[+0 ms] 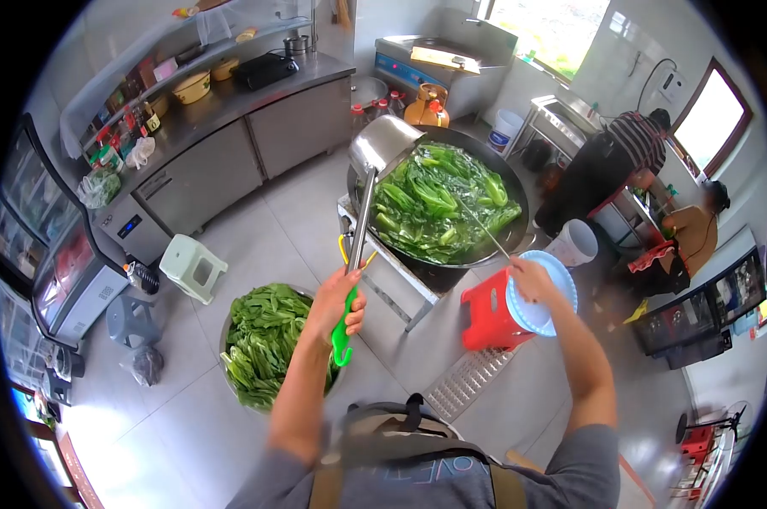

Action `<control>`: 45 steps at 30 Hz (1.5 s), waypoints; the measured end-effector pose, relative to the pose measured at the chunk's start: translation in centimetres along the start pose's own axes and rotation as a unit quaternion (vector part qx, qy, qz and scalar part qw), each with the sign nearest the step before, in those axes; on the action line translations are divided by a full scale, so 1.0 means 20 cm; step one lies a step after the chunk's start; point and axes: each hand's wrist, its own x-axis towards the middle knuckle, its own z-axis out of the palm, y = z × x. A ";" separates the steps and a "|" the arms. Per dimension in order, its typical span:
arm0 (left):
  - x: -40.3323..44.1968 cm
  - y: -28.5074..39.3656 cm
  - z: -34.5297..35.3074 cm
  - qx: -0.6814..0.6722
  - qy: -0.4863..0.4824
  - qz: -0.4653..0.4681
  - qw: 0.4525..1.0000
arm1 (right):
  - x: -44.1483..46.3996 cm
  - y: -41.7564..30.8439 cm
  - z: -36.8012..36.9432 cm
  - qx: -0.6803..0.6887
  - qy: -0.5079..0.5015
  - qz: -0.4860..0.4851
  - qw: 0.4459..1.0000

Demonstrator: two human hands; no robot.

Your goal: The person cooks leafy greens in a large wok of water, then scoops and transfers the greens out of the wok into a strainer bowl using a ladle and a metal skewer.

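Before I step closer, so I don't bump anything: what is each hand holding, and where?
Left hand: the ladle, by its green handle. Right hand: a thin stick, by its near end.

Cannot see the far tip of the thin rod (490,234) — lost among the greens (434,197) in the wok (519,180). Cannot follow the whole green handle (342,341) beneath the left hand's (336,304) fingers (355,316), nor the basin's (223,348) edge behind the left forearm (302,399). Cannot read the bottle labels (152,119) — too small — or see the whole fridge (102,293), cut off at left.

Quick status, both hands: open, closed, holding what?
Left hand: closed, holding the metal ladle by its green handle.
Right hand: closed, holding a thin stick.
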 end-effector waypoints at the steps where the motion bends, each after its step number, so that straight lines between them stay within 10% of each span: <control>1: 0.00 0.00 0.00 0.002 -0.002 0.000 1.000 | -0.08 0.02 0.01 0.000 0.021 0.016 1.000; 7: -0.05 0.02 0.03 -0.008 0.029 -0.011 0.999 | -0.01 0.26 0.19 -0.206 0.296 -0.291 0.886; 13: -0.09 0.02 0.05 -0.022 0.034 0.014 0.999 | 0.14 -0.14 -0.07 0.022 0.132 -0.037 0.990; 24: -0.15 -0.10 0.04 -0.062 0.081 0.019 0.995 | 0.72 -0.01 0.07 0.041 -0.007 -0.061 0.997; 31: -0.18 -0.10 0.05 -0.056 0.086 0.036 0.994 | 0.56 0.16 -0.07 -0.122 0.196 -0.214 0.949; 41: -0.21 -0.10 0.07 -0.041 0.088 0.031 0.995 | 0.56 0.05 0.14 0.279 0.021 0.081 0.957; 45: -0.21 -0.09 0.05 -0.042 0.067 0.033 0.996 | 0.42 0.05 0.02 0.312 0.039 0.030 0.949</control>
